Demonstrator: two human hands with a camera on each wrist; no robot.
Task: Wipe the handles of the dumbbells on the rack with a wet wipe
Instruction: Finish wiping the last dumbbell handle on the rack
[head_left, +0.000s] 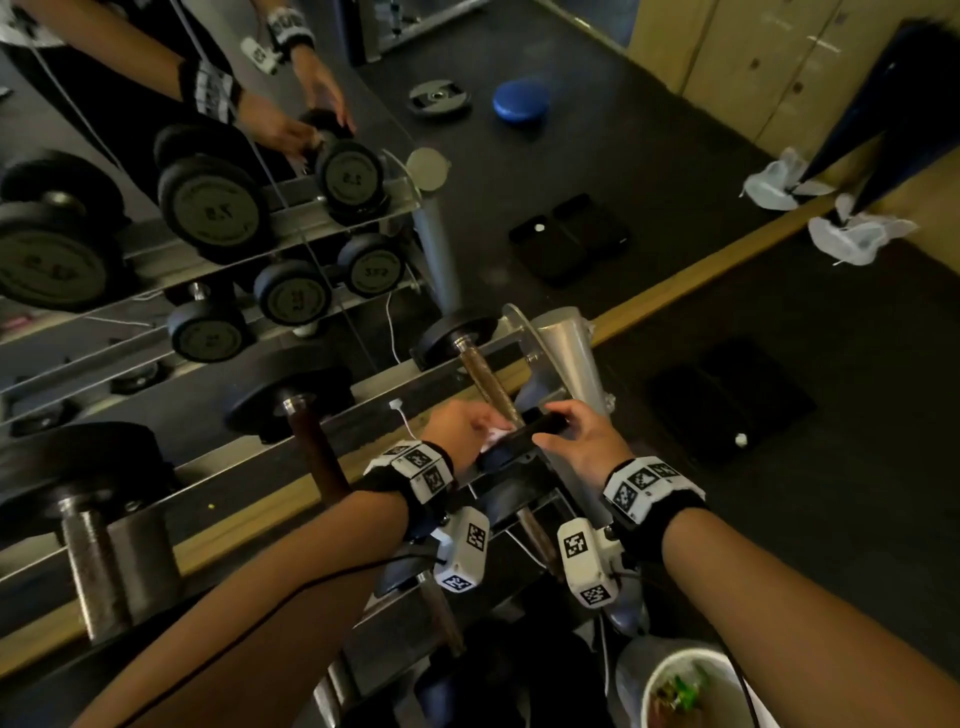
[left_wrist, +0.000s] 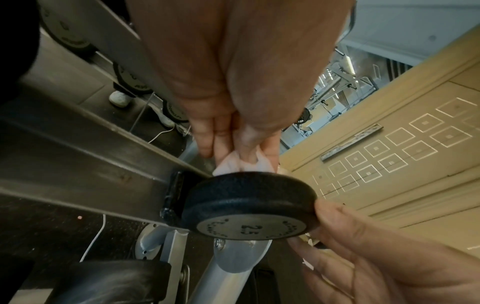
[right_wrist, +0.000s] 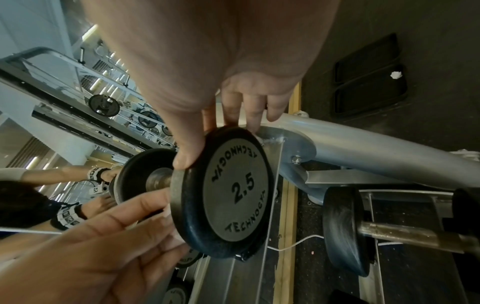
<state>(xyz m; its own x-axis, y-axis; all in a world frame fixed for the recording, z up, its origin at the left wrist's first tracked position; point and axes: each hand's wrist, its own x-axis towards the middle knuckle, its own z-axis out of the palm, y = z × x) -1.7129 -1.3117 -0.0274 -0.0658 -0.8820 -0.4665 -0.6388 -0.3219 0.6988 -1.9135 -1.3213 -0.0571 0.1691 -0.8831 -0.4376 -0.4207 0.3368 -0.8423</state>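
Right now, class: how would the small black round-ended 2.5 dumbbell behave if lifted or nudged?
The small black 2.5 dumbbell is probably dense for its size, being metal-handled. Its round ends would likely roll off the rack. Rigid; the right hand steadies it.

The dumbbells (head_left: 322, 415) lay across the rack (head_left: 363, 384) from lower left to centre; a mirror (head_left: 156, 156) filled the upper left.

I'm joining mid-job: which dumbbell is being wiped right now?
Find the rack by the mirror and go to its right end on the top shelf. The dumbbell there, marked 2.5, is the only one with the right hand on its near disc and the left hand pressing a wipe to its handle.
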